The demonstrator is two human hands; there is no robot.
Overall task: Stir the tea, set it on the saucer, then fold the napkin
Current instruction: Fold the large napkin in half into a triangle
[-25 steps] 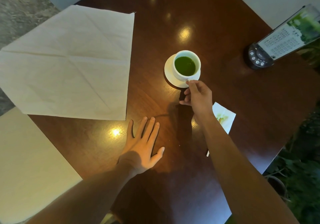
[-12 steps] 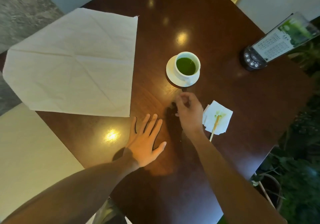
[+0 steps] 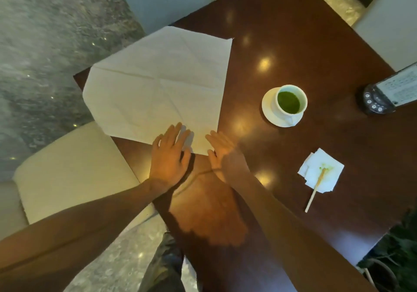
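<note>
Far left: grey mottled stone floor, polished, with small light specks. Below it, a cream upholstered seat with rounded corners, its near edge hidden by the left forearm.

Napkin: large, off-white, matte cloth or heavy paper, lying flat and unfolded on the left part of the table. Creases radiate from its centre. Left corner appears tucked or draped over the table edge, so the outline reads five-sided; which one, cannot tell.

Left hand: palm down, fingers straight and spread, fingertips resting on the napkin's near edge. Nothing gripped.

Right hand: motion-blurred, palm down just beside the napkin's near right corner, fingers extended and apart. Contact with the cloth not resolvable. Nothing held.

Table: dark reddish-brown wood, glossy, several round lamp reflections. Far and right corners cut off by the frame.

Cup: white glazed, round, filled with opaque green tea, standing on the white round saucer, right of the napkin and well apart from it. Handle faces near side, partly blurred.

Small white tissue: crumpled square, green-stained, with a thin wooden stir stick lying across it and overhanging its near edge.

Far right: black-based device with round buttons and a printed card, cut off by the frame; text illegible.
</note>
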